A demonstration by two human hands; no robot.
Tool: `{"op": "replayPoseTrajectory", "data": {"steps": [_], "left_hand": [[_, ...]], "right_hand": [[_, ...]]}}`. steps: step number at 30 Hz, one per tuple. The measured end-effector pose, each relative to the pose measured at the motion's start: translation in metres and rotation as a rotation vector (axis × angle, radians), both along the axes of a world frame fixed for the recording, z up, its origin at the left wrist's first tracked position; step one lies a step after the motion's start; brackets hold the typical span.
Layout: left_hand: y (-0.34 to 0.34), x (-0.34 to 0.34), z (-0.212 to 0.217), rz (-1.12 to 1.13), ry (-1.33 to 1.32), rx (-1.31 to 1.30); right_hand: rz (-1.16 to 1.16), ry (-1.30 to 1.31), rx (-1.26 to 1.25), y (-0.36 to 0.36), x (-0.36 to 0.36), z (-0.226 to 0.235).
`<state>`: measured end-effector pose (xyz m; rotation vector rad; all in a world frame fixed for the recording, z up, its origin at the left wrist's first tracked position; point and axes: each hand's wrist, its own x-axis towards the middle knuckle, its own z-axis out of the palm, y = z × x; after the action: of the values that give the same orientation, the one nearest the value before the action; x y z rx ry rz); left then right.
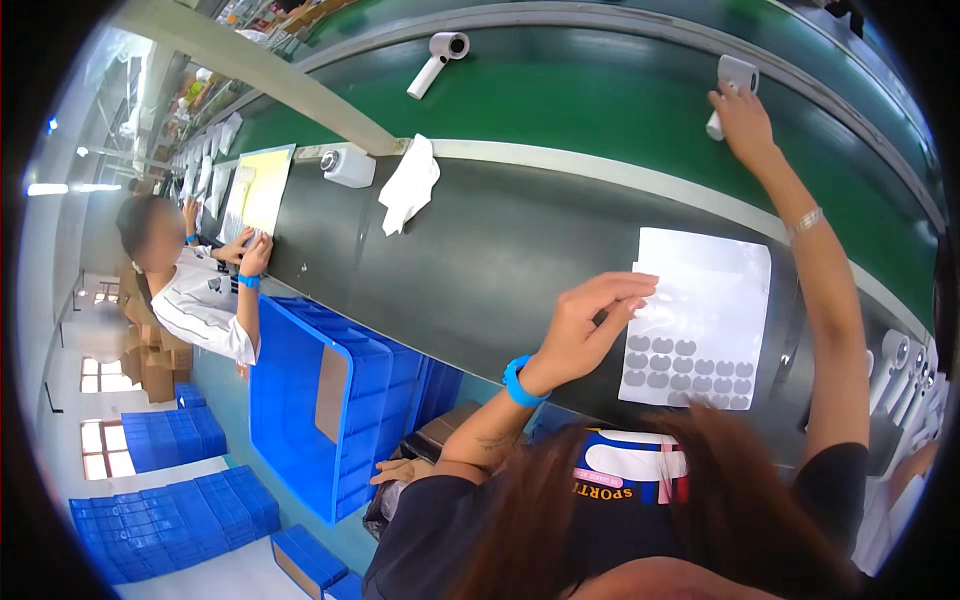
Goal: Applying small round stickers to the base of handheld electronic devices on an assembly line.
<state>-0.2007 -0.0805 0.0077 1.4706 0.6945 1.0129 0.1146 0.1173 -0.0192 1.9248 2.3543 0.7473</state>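
My right hand (742,115) reaches far out over the green belt, its fingers round a white hair dryer (738,72) with a cylindrical head and straight handle. Part of the handle is hidden by the hand. My left hand (597,318), with a blue band at the wrist, hovers at the left edge of a white sticker sheet (700,270). Its thumb and fingertips come together; anything between them is too small to make out. Rows of grey round stickers (690,383) remain on the sheet's near part, while the far part is bare white.
Another white hair dryer (435,65) lies farther left on the green belt (580,110). A white cloth (410,185) and a white bottle (348,167) rest along the dark bench (480,260). Blue crates (345,420) stand at left, near a co-worker (205,300). More hair dryers (900,370) lie at right.
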Motion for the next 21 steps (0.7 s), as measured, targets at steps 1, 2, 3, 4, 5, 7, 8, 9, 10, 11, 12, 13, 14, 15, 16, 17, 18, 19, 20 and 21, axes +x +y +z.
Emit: {"op": "replayPoseTrajectory", "data": {"steps": [1,2,3,4,5,7,8,9,10,11,12,13,14,15,16,17,18,19,20,21], "left_hand": [[-0.003,-0.005,-0.005,0.016,0.124,0.053],[-0.006,-0.010,-0.010,0.012,0.121,0.041],[-0.009,-0.015,-0.015,0.086,0.252,0.144],[-0.014,-0.017,-0.020,0.146,0.380,0.235],[-0.018,-0.019,-0.025,0.180,0.414,0.238],[-0.023,-0.021,-0.033,0.212,0.480,0.267],[-0.024,-0.021,-0.036,0.233,0.504,0.303],[-0.024,-0.020,-0.037,0.209,0.531,0.310],[-0.025,-0.017,-0.039,0.191,0.528,0.307],[-0.024,-0.013,-0.040,0.161,0.550,0.357],[-0.022,-0.008,-0.042,0.130,0.569,0.404],[-0.018,-0.004,-0.043,0.037,0.620,0.395],[-0.019,0.002,-0.043,0.038,0.595,0.418],[-0.020,0.008,-0.044,-0.016,0.607,0.474],[-0.020,0.014,-0.045,-0.069,0.615,0.535],[-0.021,0.019,-0.046,-0.132,0.656,0.559],[-0.024,0.024,-0.047,-0.138,0.651,0.561],[-0.028,0.028,-0.048,-0.143,0.694,0.587],[-0.030,0.031,-0.050,-0.144,0.739,0.624],[-0.033,0.033,-0.051,-0.149,0.737,0.615]], "right_hand": [[-0.009,0.018,-0.011,0.012,0.006,-0.007],[-0.147,0.020,-0.154,0.014,0.012,-0.012],[-0.122,0.159,-0.087,0.010,0.016,-0.015],[-0.165,0.285,-0.087,0.001,0.016,-0.017],[-0.069,0.251,0.056,-0.013,0.015,-0.016],[0.022,0.305,0.204,-0.050,0.003,-0.010],[0.028,0.397,0.226,-0.070,-0.007,-0.005],[0.134,0.625,0.159,-0.098,-0.017,-0.002],[0.297,0.853,0.116,-0.132,-0.029,-0.002],[0.223,0.959,-0.011,-0.163,-0.042,-0.001],[0.252,1.051,-0.091,-0.192,-0.055,-0.001],[0.170,1.098,-0.182,-0.217,-0.066,-0.001],[0.134,1.139,-0.252,-0.239,-0.076,-0.001],[0.070,1.170,-0.281,-0.258,-0.084,-0.001],[0.010,1.200,-0.304,-0.274,-0.089,-0.001],[-0.067,1.195,-0.279,-0.287,-0.095,-0.003],[-0.158,1.203,-0.233,-0.296,-0.101,-0.005],[-0.163,1.195,-0.201,-0.302,-0.105,-0.008],[-0.200,1.194,-0.177,-0.305,-0.108,-0.011],[-0.189,1.191,-0.169,-0.307,-0.110,-0.014]]}}
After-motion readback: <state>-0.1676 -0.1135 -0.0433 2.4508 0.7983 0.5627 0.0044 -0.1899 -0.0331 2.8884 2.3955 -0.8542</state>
